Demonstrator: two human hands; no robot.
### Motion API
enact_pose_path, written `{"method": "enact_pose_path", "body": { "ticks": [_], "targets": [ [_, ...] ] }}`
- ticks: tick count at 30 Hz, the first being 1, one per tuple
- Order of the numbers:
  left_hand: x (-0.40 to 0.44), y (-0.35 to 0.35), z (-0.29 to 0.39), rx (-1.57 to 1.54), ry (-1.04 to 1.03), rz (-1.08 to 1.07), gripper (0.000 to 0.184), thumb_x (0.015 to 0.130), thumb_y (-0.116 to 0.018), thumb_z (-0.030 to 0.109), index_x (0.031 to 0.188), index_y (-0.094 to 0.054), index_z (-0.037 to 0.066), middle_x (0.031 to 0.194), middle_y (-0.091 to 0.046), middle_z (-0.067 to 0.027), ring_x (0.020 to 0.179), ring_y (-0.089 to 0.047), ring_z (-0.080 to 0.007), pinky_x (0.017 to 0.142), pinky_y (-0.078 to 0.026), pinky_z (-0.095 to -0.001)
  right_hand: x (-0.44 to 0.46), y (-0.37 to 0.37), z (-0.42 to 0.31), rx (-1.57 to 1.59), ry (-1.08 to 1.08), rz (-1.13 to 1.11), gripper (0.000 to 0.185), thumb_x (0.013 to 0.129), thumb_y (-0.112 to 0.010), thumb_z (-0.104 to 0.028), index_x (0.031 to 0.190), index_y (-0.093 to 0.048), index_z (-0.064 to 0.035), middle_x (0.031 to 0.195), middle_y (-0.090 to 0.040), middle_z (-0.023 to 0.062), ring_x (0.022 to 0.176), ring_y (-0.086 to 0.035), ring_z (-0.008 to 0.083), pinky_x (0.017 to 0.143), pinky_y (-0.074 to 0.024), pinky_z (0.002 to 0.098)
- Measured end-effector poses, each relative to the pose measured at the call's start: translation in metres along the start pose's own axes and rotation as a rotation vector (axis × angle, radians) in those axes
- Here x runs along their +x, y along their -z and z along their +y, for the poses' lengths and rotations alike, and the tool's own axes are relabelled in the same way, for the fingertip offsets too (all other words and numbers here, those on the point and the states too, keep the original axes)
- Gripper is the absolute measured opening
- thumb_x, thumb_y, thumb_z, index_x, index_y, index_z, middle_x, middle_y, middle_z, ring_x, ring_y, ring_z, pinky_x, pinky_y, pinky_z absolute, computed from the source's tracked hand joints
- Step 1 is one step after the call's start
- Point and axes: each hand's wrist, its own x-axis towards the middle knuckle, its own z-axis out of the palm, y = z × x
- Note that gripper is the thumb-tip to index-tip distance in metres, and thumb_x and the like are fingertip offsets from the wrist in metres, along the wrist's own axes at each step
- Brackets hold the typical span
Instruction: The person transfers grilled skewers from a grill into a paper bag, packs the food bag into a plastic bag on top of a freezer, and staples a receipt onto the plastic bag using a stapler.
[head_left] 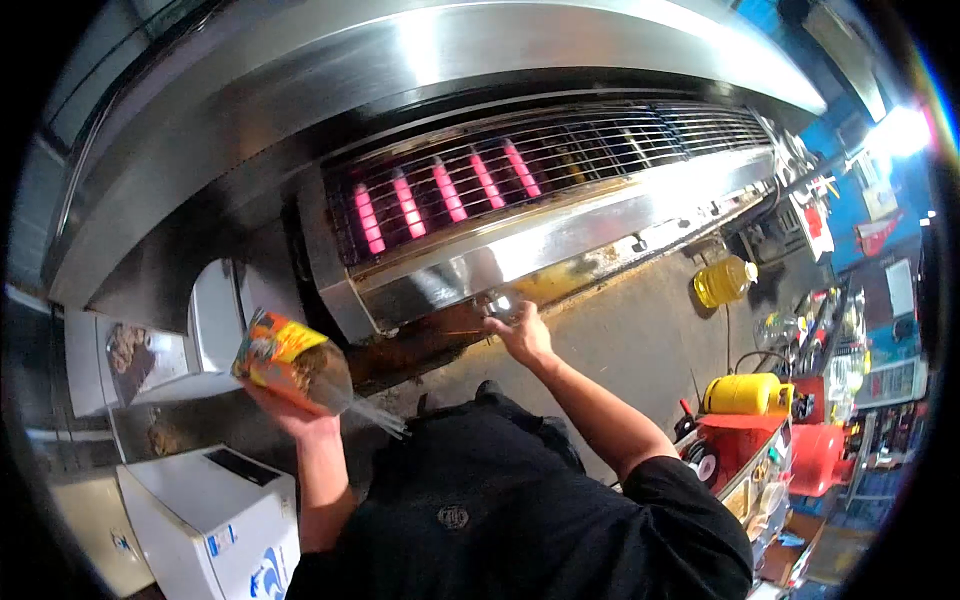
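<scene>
An orange and yellow printed bag (290, 362) with a clear side and brown contents rests in my left hand (305, 420), whose fingers are mostly hidden beneath it. Thin clear strips trail from the bag toward my black shirt. My right hand (524, 335) reaches to the front of the grill (590, 225), its fingers closed around a small shiny metal object (497, 304) that I cannot make out clearly. Several heating bars (448, 190) glow pink under the left part of the wire grate.
A steel hood (420, 50) hangs over the grill. At the lower left is a white box-shaped appliance (210, 510). An oil bottle (724, 282) stands on the floor, with a yellow gas cylinder (745, 395) and a red cylinder (818, 460) at the right.
</scene>
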Motion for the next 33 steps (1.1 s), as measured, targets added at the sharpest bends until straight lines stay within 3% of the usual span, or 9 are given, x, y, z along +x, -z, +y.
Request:
{"method": "enact_pose_path", "body": {
  "ticks": [2, 4, 9, 12, 17, 22, 26, 30, 33],
  "targets": [
    [-0.001, 0.003, 0.012, 0.045, 0.036, 0.008, 0.076, 0.096, -0.04, 0.072, 0.146, -0.049, 0.015, 0.137, -0.06, -0.0088, 0.121, -0.061, -0.0312, 0.104, -0.051, -0.0506, 0.019, -0.034, 0.024, 0.072, 0.056, 0.074, 0.065, 0.079, -0.084, -0.038, 0.121, -0.054, 0.0023, 0.11, -0.068, 0.0234, 0.107, -0.066, 0.0373, 0.092, -0.0515, 0.0437],
    [-0.007, -0.003, 0.014, 0.068, 0.025, -0.047, 0.067, 0.099, -0.047, 0.064, 0.141, -0.052, 0.011, 0.133, -0.062, -0.0088, 0.122, -0.061, -0.0278, 0.103, -0.052, -0.0464, 0.021, -0.045, 0.014, 0.285, 0.03, 0.113, 0.059, 0.081, -0.082, -0.034, 0.12, -0.054, 0.0016, 0.11, -0.068, 0.0246, 0.107, -0.065, 0.0397, 0.092, -0.0512, 0.0457],
    [-0.004, -0.015, 0.012, -0.014, 0.168, -0.095, 0.066, 0.097, -0.056, 0.058, 0.138, -0.055, 0.007, 0.133, -0.063, -0.0116, 0.123, -0.06, -0.0297, 0.105, -0.051, -0.0447, 0.032, -0.058, 0.033, 0.216, 0.058, 0.183, 0.055, 0.085, -0.075, -0.033, 0.123, -0.056, 0.0021, 0.099, -0.071, 0.0245, 0.095, -0.069, 0.0413, 0.084, -0.055, 0.0449],
    [0.005, -0.011, 0.004, -0.068, 0.277, -0.132, 0.065, 0.094, -0.063, 0.054, 0.141, -0.055, 0.01, 0.133, -0.064, -0.0133, 0.125, -0.06, -0.0305, 0.102, -0.052, -0.0476, 0.041, -0.062, 0.047, 0.567, -0.02, 0.032, 0.062, 0.083, -0.079, -0.041, 0.12, -0.062, 0.0052, 0.095, -0.074, 0.0203, 0.089, -0.073, 0.0262, 0.079, -0.0572, 0.0387],
    [0.002, -0.027, -0.021, -0.152, 0.436, -0.282, 0.068, 0.095, -0.067, 0.038, 0.151, -0.042, 0.009, 0.147, -0.051, -0.0154, 0.134, -0.051, -0.0306, 0.111, -0.045, -0.0467, 0.028, -0.038, 0.035, 0.418, -0.044, -0.042, 0.051, 0.082, -0.081, -0.041, 0.112, -0.069, -0.0024, 0.094, -0.074, 0.0106, 0.083, -0.071, 0.0182, 0.079, -0.0583, 0.0352],
    [-0.047, -0.088, -0.054, -0.127, 0.462, -0.166, 0.073, 0.094, -0.071, 0.03, 0.154, -0.037, 0.008, 0.153, -0.045, -0.0143, 0.14, -0.045, -0.0301, 0.116, -0.041, -0.0451, -0.019, -0.003, 0.039, 0.172, 0.212, -0.172, 0.051, 0.087, -0.073, -0.049, 0.108, -0.071, -0.0024, 0.1, -0.074, 0.0189, 0.095, -0.071, 0.0336, 0.083, -0.0554, 0.0463],
    [-0.086, -0.127, -0.137, -0.175, 0.598, -0.26, 0.073, 0.094, -0.071, 0.029, 0.154, -0.035, 0.007, 0.155, -0.042, -0.0137, 0.142, -0.042, -0.0295, 0.118, -0.038, -0.0447, -0.065, 0.046, 0.123, 0.288, 0.258, -0.539, 0.048, 0.087, -0.071, -0.047, 0.094, -0.071, 0.0006, 0.083, -0.072, 0.0199, 0.083, -0.071, 0.0334, 0.075, -0.0539, 0.0468],
    [-0.132, -0.157, -0.245, -0.23, 0.771, -0.315, 0.074, 0.094, -0.071, 0.028, 0.154, -0.034, 0.006, 0.157, -0.039, -0.0131, 0.144, -0.04, -0.0288, 0.119, -0.036, -0.0443, -0.101, 0.127, 0.277, 0.238, 0.172, -0.319, 0.048, 0.087, -0.067, -0.047, 0.087, -0.071, 0.001, 0.078, -0.07, 0.0206, 0.077, -0.069, 0.0339, 0.072, -0.0528, 0.0458],
    [-0.166, -0.176, -0.321, -0.27, 0.928, -0.336, 0.074, 0.094, -0.071, 0.027, 0.155, -0.033, 0.006, 0.159, -0.036, -0.0127, 0.145, -0.038, -0.0283, 0.121, -0.034, -0.044, -0.148, 0.205, 0.412, 0.034, -0.123, 0.016, 0.043, 0.083, -0.063, -0.043, 0.091, -0.073, -0.0018, 0.094, -0.072, 0.0225, 0.091, -0.069, 0.0402, 0.081, -0.0535, 0.0504]
  ]
}}
